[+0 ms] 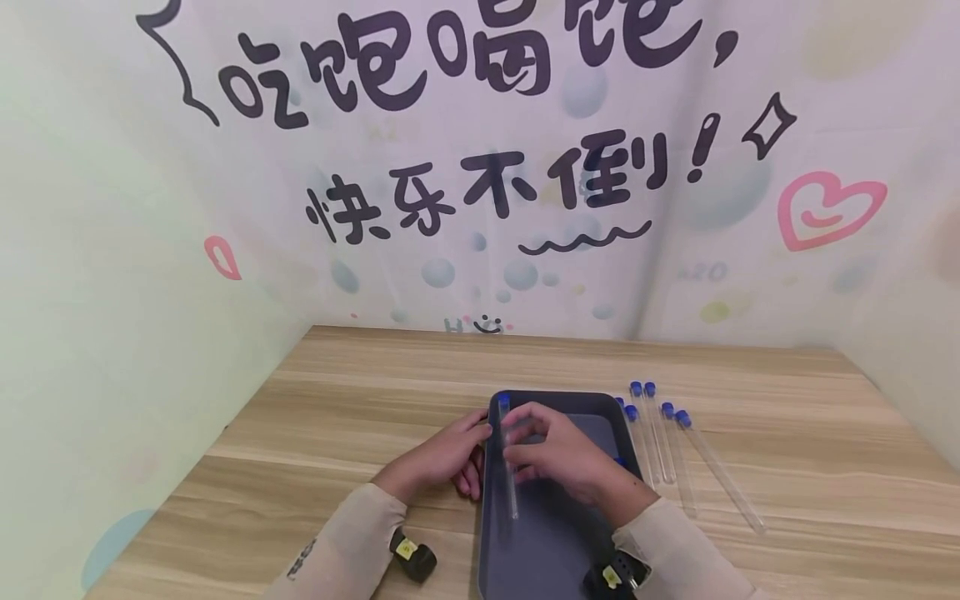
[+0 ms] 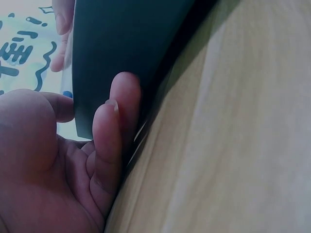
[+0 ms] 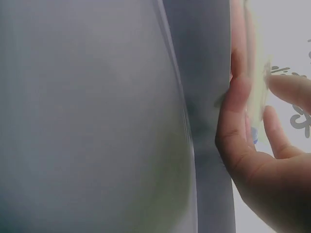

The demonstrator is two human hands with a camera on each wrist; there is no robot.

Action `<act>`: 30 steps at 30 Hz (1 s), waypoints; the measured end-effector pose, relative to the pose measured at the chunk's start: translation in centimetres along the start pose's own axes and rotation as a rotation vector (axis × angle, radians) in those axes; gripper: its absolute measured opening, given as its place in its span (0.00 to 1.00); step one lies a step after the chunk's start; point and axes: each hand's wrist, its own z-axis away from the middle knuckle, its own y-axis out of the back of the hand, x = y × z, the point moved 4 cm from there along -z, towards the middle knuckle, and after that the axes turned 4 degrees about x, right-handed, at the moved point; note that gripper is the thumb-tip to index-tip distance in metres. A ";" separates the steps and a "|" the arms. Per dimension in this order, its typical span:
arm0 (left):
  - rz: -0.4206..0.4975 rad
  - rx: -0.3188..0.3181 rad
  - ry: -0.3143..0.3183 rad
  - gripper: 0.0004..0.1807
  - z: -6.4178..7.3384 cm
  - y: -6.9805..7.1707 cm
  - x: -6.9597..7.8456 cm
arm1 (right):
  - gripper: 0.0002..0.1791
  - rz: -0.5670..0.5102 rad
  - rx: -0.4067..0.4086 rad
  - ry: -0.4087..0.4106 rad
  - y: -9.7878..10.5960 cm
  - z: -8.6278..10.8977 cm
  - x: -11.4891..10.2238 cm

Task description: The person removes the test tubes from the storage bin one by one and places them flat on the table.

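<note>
A dark grey tray (image 1: pixel 558 542) lies on the table in the head view. Over its left side, my right hand (image 1: pixel 558 454) holds a clear test tube (image 1: pixel 513 496) with a blue cap between thumb and fingers. The tube lies lengthwise along the tray's left wall, cap toward the far end. In the right wrist view the tube (image 3: pixel 257 73) is blurred by bright light. My left hand (image 1: pixel 450 454) grips the tray's left edge. In the left wrist view its thumb is at the rim and its curled fingers (image 2: pixel 108 141) lie against the outer wall (image 2: pixel 131 39).
Several blue-capped test tubes (image 1: pixel 723 475) lie on the wooden table (image 1: pixel 360 375) right of the tray. Another blue cap (image 1: pixel 619 461) shows inside the tray's right side, partly hidden by my right hand. A printed white curtain (image 1: pixel 480 275) hangs behind the table.
</note>
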 end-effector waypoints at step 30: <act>-0.006 0.005 0.003 0.25 0.0 0.0 0.0 | 0.23 0.018 0.031 0.036 0.0 0.3 -0.2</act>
